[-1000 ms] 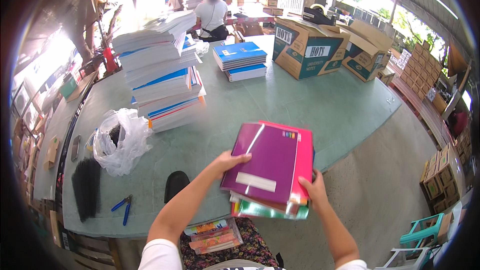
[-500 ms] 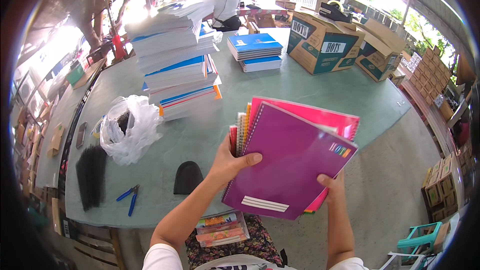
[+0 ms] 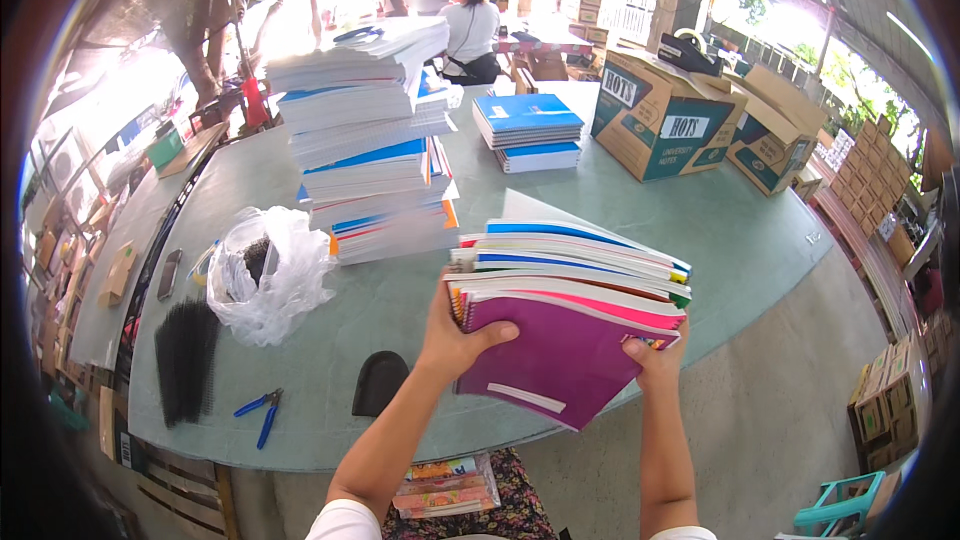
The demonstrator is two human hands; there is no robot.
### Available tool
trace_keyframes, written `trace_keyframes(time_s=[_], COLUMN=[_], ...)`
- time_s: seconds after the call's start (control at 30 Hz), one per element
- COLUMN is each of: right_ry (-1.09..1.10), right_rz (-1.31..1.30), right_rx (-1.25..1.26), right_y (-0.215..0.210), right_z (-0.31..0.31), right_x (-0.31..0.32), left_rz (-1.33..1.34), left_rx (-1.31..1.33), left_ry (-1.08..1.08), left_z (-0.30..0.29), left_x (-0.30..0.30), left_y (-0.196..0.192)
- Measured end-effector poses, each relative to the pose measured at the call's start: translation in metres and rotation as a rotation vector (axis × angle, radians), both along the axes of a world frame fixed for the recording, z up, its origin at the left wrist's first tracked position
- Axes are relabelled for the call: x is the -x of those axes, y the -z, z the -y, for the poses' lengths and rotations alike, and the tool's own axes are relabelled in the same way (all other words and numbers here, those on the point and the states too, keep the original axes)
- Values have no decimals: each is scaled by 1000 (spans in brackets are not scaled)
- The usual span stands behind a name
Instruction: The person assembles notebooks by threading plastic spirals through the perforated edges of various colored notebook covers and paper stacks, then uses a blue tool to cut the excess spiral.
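Both hands hold a stack of spiral notebooks [image 3: 570, 325] in the air above the near edge of the green desk [image 3: 740, 240], purple cover facing the camera. The left hand [image 3: 455, 340] has its grip pinched on the stack's left edge, thumb across the purple cover; the right hand [image 3: 655, 360] clamps the right corner. Behind stands a tall pile of books [image 3: 370, 140], with a white plastic bag [image 3: 265, 280] beside it and blue pliers [image 3: 262, 410] near the desk's front edge

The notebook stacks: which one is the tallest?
The tall leaning stack at the table's left-middle, behind the white plastic bag. It stands far higher than the small blue stack and the stack in the hands.
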State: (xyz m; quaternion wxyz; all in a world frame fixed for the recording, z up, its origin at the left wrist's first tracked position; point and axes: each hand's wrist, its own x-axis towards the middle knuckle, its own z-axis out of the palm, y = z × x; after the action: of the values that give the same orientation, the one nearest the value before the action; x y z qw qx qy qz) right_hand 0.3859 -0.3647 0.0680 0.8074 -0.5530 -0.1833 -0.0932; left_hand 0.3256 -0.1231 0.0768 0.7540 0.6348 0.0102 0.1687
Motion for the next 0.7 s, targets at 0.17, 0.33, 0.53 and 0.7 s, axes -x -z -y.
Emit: trace_keyframes(time_s=[0.17,0.33,0.53,0.7], right_ry=[-168,-94,-90,-117], right_rz=[72,95,145,-6], right_rx=[-18,160,116,207], right_y=[-27,9,9,4], right_z=[2,-1,-7,0], right_x=[-12,-17,-16,-20], left_rz=[301,288,315,231], left_rx=[-10,-6,-92,-73], left_ry=[191,173,124,66], left_z=[-25,-24,-32,-15], left_x=[-9,-15,-12,-11], left_y=[-4,-4,10,-4])
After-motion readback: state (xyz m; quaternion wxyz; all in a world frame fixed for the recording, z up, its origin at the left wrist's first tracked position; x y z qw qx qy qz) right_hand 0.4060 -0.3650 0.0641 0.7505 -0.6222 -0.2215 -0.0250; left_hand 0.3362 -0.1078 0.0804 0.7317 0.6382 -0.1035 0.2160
